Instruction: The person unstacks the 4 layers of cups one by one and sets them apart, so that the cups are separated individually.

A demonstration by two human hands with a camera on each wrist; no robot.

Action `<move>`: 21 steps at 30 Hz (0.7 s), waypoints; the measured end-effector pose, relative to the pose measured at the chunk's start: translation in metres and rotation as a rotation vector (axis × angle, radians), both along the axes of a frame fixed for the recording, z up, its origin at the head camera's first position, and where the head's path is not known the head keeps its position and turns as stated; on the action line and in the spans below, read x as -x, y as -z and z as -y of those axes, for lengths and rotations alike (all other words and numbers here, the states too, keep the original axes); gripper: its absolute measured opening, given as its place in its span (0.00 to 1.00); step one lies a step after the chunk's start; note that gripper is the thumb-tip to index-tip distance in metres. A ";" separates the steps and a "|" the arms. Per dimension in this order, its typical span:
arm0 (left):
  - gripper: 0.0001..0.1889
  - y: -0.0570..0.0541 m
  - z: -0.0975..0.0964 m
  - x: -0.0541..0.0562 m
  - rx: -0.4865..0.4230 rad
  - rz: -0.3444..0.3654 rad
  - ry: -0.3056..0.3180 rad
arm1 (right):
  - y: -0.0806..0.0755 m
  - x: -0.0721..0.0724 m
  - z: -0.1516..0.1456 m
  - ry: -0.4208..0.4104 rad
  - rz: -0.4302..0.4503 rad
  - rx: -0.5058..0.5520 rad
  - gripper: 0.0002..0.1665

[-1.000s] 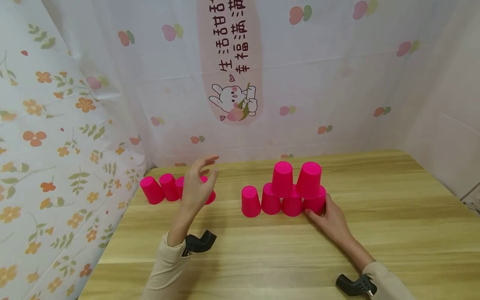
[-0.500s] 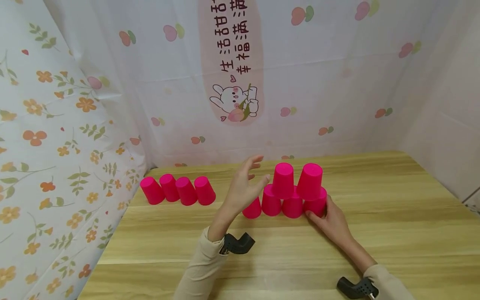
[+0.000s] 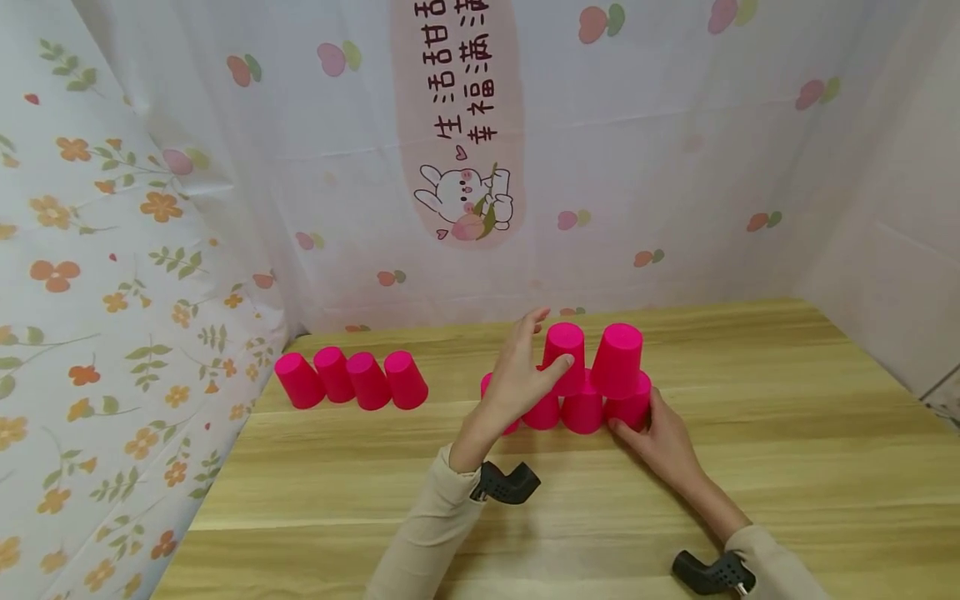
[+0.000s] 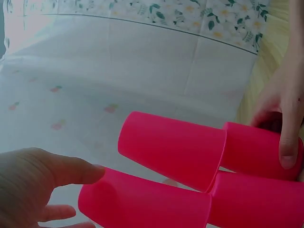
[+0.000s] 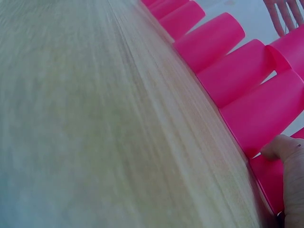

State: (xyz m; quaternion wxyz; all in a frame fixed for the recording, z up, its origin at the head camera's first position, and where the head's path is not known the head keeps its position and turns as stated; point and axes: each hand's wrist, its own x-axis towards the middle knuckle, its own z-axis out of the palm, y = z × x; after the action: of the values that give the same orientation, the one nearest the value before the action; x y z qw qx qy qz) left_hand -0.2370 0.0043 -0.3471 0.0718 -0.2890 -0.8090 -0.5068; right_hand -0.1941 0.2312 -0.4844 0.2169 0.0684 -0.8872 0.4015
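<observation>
Steadily, with left hand (image 3: 517, 375) spread beside upper-left cup (image 3: 562, 343) and right hand (image 3: 666, 437) pinching bottom end cup (image 3: 627, 410) to its lower right, align lightly, jarring nothing.

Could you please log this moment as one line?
left grip: at upper-left cup, contact unclear | right grip: holds bottom-right cup | far left: four cups

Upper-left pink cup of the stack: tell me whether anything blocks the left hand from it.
Nothing visible stands between the left hand and the upper-left pink cup; the left wrist view shows them right together, though contact is unclear. The upper-right cup is on the far side, not between them.
</observation>
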 end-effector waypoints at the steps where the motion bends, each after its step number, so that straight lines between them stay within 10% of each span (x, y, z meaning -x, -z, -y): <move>1: 0.35 0.001 0.000 0.001 -0.004 0.012 0.003 | 0.000 0.000 0.000 0.001 0.000 -0.003 0.38; 21: 0.28 0.007 0.000 0.007 -0.005 0.077 0.018 | -0.003 0.000 -0.002 0.010 0.010 0.003 0.37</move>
State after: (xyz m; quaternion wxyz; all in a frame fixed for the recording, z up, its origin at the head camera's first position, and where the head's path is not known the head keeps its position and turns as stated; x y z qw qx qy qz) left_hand -0.2439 0.0045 -0.3545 0.0368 -0.2764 -0.8071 -0.5204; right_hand -0.1945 0.2330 -0.4818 0.2144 0.0614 -0.8881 0.4019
